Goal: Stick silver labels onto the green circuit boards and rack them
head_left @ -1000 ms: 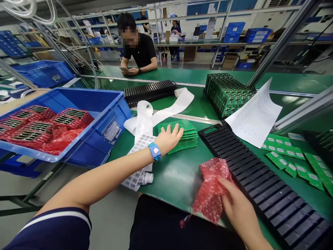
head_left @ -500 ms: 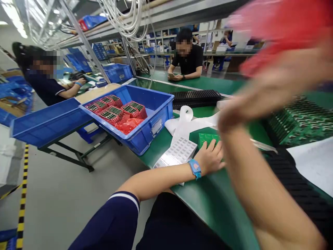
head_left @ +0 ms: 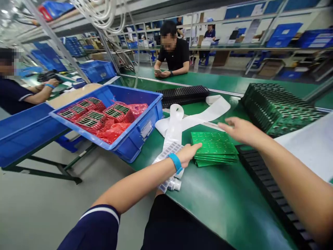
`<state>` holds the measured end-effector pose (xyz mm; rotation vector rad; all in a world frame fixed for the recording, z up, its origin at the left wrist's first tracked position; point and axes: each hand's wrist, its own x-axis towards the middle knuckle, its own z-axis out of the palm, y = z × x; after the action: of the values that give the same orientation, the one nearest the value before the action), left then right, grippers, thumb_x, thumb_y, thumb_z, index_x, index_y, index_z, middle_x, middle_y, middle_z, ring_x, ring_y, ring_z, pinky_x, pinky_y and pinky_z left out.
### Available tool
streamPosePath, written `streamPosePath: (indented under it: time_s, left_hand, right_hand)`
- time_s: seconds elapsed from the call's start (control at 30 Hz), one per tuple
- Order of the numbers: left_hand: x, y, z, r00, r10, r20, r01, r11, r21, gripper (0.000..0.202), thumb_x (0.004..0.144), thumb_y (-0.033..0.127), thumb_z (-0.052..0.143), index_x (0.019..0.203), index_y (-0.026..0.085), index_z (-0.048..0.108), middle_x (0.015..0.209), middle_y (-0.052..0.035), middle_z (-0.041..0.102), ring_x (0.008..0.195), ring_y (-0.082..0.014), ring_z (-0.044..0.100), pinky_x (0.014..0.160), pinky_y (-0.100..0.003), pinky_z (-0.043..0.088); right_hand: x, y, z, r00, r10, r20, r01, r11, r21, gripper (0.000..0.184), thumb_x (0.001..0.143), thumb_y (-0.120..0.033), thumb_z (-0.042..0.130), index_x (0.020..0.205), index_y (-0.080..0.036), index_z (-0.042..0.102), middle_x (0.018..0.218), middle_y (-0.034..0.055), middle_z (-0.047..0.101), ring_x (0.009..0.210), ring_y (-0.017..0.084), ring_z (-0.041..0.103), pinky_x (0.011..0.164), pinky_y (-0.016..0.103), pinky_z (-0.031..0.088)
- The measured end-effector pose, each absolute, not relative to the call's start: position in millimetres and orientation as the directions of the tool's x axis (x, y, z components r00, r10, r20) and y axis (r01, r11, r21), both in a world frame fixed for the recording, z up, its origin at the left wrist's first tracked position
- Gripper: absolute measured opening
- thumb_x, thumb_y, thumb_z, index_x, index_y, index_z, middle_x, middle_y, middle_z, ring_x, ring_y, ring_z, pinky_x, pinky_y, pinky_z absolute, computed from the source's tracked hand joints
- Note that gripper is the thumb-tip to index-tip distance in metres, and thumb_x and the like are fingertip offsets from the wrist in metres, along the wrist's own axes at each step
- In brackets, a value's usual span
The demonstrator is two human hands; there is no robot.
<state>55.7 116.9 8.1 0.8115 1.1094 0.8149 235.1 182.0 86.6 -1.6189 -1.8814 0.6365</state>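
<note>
Green circuit boards [head_left: 214, 147] sit in a slightly uneven stack on the green counter [head_left: 234, 208], directly ahead of the person. The left hand [head_left: 188, 155], wearing a blue wristband [head_left: 175, 163], reaches over a strip of white labels [head_left: 169, 152], its fingers [head_left: 196, 147] open and extended, with the tips at the stack's left edge, gripping nothing. The right hand [head_left: 240, 129] is raised just beyond the stack's far right corner, its fingers [head_left: 229, 121] open and empty. A black rack [head_left: 262, 173] runs along the stack's right side, and packed boards [head_left: 278, 107] stand tilted further on, beside a white paper [head_left: 307, 146]. To the left, a blue crate [head_left: 137, 139] holds boards in red bags [head_left: 111, 132]. Across the counter, a co-worker [head_left: 173, 52] holds a phone [head_left: 157, 71].
</note>
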Motion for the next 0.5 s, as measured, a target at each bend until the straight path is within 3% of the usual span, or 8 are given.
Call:
streamPosePath:
  time_s: [0.03,0.07,0.23,0.33,0.4,0.5]
  left_hand:
    - [57,119,8,0.25,0.851,-0.461,-0.141,0.504,0.852,0.043,0.081,0.041,0.055,0.112,0.011,0.055,0.119,-0.0143,0.059,0.112,-0.0264,0.054,0.099,-0.043,0.038]
    - [58,121,8,0.259,0.833,-0.489,-0.128,0.532,0.837,0.044,0.08,0.043,0.056,0.111,0.011,0.056,0.119,-0.014,0.06,0.112,-0.027,0.054,0.099,-0.044,0.038]
    - [63,133,8,0.275,0.801,-0.531,-0.079,0.57,0.818,0.046,0.075,0.042,0.061,0.11,0.013,0.057,0.116,-0.0143,0.062,0.109,-0.0286,0.057,0.094,-0.046,0.044]
    - [64,131,7,0.299,0.822,-0.484,-0.061,0.522,0.851,0.043,0.071,0.035,0.068,0.104,0.009,0.059,0.111,-0.0173,0.064,0.105,-0.0283,0.06,0.092,-0.043,0.047]
    - [65,122,8,0.326,0.848,-0.419,-0.056,0.459,0.886,0.046,0.067,0.031,0.072,0.104,0.007,0.058,0.113,-0.0178,0.062,0.105,-0.0273,0.06,0.093,-0.041,0.047]
    - [65,98,11,0.351,0.882,-0.315,-0.044,0.351,0.935,0.069,0.055,0.021,0.08,0.118,0.012,0.051,0.124,-0.0146,0.055,0.113,-0.0276,0.054,0.1,-0.043,0.041]
  right_hand:
    - [256,178,71,-0.035,0.999,-0.027,0.66,0.003,-0.752,0.043,0.055,-0.052,0.074,0.075,-0.015,0.066,0.089,0.0139,0.068,0.101,0.038,0.056,0.095,0.059,0.031]
    - [271,174,56,-0.071,0.982,-0.176,0.56,-0.107,-0.821,0.039,0.052,-0.048,0.077,0.072,-0.017,0.066,0.089,0.0141,0.068,0.104,0.038,0.055,0.096,0.058,0.031]
    - [279,157,16,-0.265,0.893,-0.363,0.352,-0.261,-0.899,0.035,0.067,-0.054,0.064,0.079,-0.021,0.068,0.086,0.0091,0.072,0.087,0.027,0.066,0.081,0.043,0.052]
    - [276,147,14,-0.279,0.882,-0.379,0.268,-0.308,-0.913,0.039,0.066,-0.049,0.067,0.087,-0.016,0.067,0.092,0.0122,0.071,0.088,0.027,0.066,0.082,0.042,0.052]
    - [280,129,12,-0.249,0.907,-0.341,0.211,-0.292,-0.933,0.047,0.067,-0.045,0.069,0.102,-0.015,0.062,0.105,0.0119,0.068,0.096,0.025,0.063,0.088,0.041,0.05]
    - [292,86,-3,-0.166,0.978,-0.13,0.167,-0.102,-0.981,0.065,0.07,-0.039,0.069,0.127,-0.021,0.044,0.127,0.0087,0.054,0.112,0.022,0.054,0.096,0.038,0.044]
